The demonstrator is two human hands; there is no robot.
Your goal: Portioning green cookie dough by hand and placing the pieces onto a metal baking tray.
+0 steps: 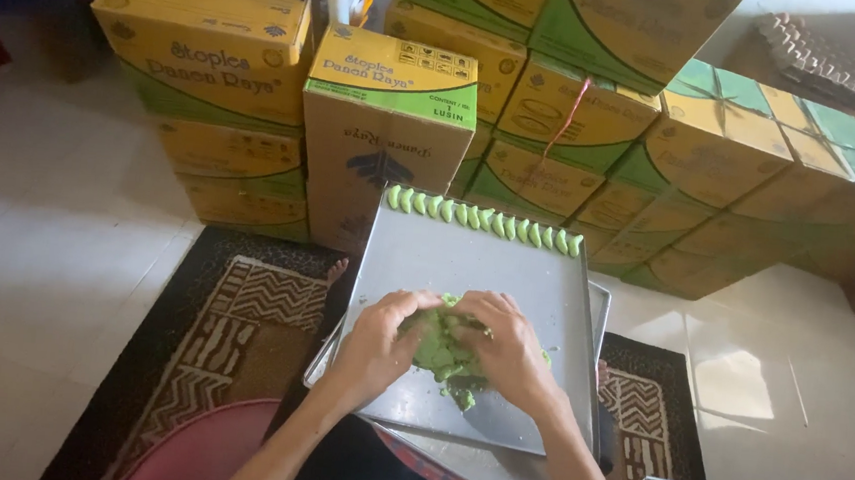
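Soft, crumbly green dough at tray 6 o'clock — clamped between left hand and right hand, probably sticky — best cupped from underneath.

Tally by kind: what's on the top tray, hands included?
shaped green pieces, in a row along the far edge of the metal tray: about 15 (small, hard to separate)
green dough lump: 1
hands pressing the lump: 2, left hand and right hand
Total: about 18
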